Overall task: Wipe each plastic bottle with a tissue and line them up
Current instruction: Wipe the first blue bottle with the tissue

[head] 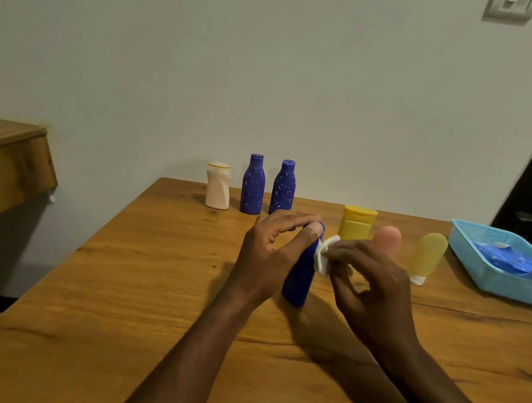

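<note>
Wooden table (136, 303) with a plain pale wall behind it, pretty dim light. Closest to the camera, both forearms reach in over the tabletop. The left hand (266, 253) is wrapped around the top end of a dark blue bottle (301, 274), which stands tilted with its base on the wood, thumb near the cap. The right hand (373, 285) is pinching a small wad of white tissue (324, 256) between its fingers and pressing it against the side of that bottle.

Just behind the hands there's a yellow flip-cap bottle (357, 224), a pinkish tube (388, 239) mostly hidden by the right hand, and a yellow squeeze tube (427, 256) standing on its white cap. Off to the right sits a light blue plastic basket (477, 251) with a blue packet (520, 266) in it.

Further back, near the wall, three bottles stand in a row: a cream-coloured bottle (218, 187), then two speckled blue bottles (252, 186) side by side.
</note>
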Demonstrator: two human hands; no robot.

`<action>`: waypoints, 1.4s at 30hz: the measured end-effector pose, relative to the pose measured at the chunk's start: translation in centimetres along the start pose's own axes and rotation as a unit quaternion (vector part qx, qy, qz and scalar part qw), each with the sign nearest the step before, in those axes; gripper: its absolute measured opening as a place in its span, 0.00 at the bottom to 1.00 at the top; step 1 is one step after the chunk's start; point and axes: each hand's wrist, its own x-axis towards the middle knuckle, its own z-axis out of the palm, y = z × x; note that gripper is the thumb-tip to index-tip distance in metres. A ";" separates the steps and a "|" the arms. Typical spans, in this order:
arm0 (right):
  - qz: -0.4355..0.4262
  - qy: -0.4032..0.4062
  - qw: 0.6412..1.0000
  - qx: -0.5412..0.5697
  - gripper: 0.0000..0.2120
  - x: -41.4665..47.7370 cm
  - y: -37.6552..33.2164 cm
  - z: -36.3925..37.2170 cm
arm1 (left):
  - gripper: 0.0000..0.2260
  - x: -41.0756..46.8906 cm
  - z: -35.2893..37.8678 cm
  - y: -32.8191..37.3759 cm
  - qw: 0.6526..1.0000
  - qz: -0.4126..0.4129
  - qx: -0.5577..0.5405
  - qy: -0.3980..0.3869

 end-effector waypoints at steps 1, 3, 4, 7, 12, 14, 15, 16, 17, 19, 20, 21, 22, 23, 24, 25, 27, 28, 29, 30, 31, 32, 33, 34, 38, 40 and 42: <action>-0.006 0.005 1.000 -0.005 0.12 0.5 -0.3 0.0 | 0.12 0.0 0.0 -0.1 1.000 0.003 0.006 0.008; -0.012 -0.004 1.000 -0.016 0.13 1.0 -0.3 0.3 | 0.12 0.1 0.0 -0.2 1.000 0.008 0.013 0.018; -0.013 -0.016 1.000 -0.022 0.13 1.0 -0.2 0.6 | 0.11 0.2 -0.1 -0.2 1.000 0.010 0.013 0.023; -0.009 -0.046 0.997 -0.057 0.15 -0.2 0.3 1.4 | 0.11 0.2 -0.2 -0.3 0.999 0.018 0.013 0.027; 0.004 -0.149 0.982 -0.118 0.17 -2.1 0.0 1.6 | 0.11 0.2 -0.2 -0.1 0.999 0.031 -0.001 0.031; 0.037 -0.184 0.976 -0.113 0.15 -2.5 -0.4 1.7 | 0.11 0.1 -0.2 0.1 0.999 0.033 0.002 0.032; 0.045 -0.190 0.974 -0.113 0.12 -2.7 -0.4 1.8 | 0.11 0.1 -0.3 0.1 0.999 0.031 0.005 0.032; 0.052 -0.190 0.974 -0.111 0.11 -2.8 -0.5 1.7 | 0.11 0.0 -0.3 0.2 0.999 0.030 0.010 0.030; 0.062 -0.181 0.976 -0.101 0.10 -2.9 -0.3 1.6 | 0.12 0.0 -0.3 0.1 0.999 0.030 0.018 0.028; 0.077 -0.135 0.986 -0.053 0.08 -3.0 0.1 1.1 | 0.14 -0.2 -0.2 0.0 0.999 0.029 0.031 0.025; 0.077 -0.104 0.991 -0.034 0.07 -3.1 0.3 0.9 | 0.15 -0.2 -0.1 0.0 0.999 0.026 0.035 0.025; 0.078 -0.079 0.993 -0.025 0.08 -3.2 0.4 0.7 | 0.15 -0.2 -0.1 0.0 0.999 0.024 0.035 0.026; 0.086 -0.063 0.994 -0.021 0.09 -3.3 0.4 0.6 | 0.15 -0.2 0.0 0.0 0.999 0.021 0.032 0.027; 0.097 -0.054 0.994 -0.017 0.11 -3.5 0.4 0.6 | 0.14 -0.2 0.0 0.0 0.999 0.016 0.025 0.028; 0.109 -0.048 0.993 -0.011 0.13 -3.6 0.3 0.6 | 0.13 -0.3 0.0 0.1 0.999 0.011 0.017 0.029; 0.121 -0.042 0.992 -0.005 0.15 -3.7 0.3 0.7 | 0.13 -0.3 0.0 0.1 0.999 0.005 0.010 0.030; 0.145 -0.028 0.989 0.011 0.17 -3.7 0.3 0.7 | 0.12 -0.4 0.0 0.1 0.999 -0.003 0.001 0.032; 0.152 -0.019 0.988 0.018 0.18 -3.7 0.4 0.6 | 0.12 -0.5 0.0 0.1 0.999 -0.005 0.000 0.033; 0.153 -0.007 0.988 0.023 0.18 -3.6 0.5 0.5 | 0.12 -0.5 0.0 0.2 0.999 -0.007 -0.001 0.036; 0.152 0.005 0.988 0.028 0.19 -3.6 0.6 0.4 | 0.12 -0.5 0.0 0.2 0.999 -0.008 -0.001 0.039; 0.151 0.015 0.988 0.033 0.19 -3.5 0.6 0.4 | 0.11 -0.6 0.0 0.2 0.999 -0.008 -0.001 0.043; 0.148 0.024 0.988 0.036 0.18 -3.5 0.7 0.2 | 0.12 -0.6 0.1 0.2 0.999 -0.008 -0.001 0.046; 0.141 0.033 0.989 0.036 0.18 -3.4 0.8 0.1 | 0.12 -0.6 0.1 0.3 0.999 -0.008 -0.001 0.048; 0.132 0.042 0.990 0.037 0.18 -3.3 0.9 0.0 | 0.12 -0.7 0.1 0.3 0.999 -0.007 0.000 0.049; 0.085 0.038 0.995 0.041 0.19 -1.4 0.8 -0.9 | 0.16 -0.8 0.4 0.2 0.999 -0.011 0.009 0.050; 0.060 0.017 0.998 0.024 0.16 0.4 0.2 -1.1 | 0.17 -0.7 0.4 0.1 0.998 -0.013 0.017 0.052; 0.040 -0.019 0.999 0.013 0.14 2.7 -0.5 -1.3 | 0.19 -0.6 0.4 -0.2 0.998 -0.011 0.018 0.055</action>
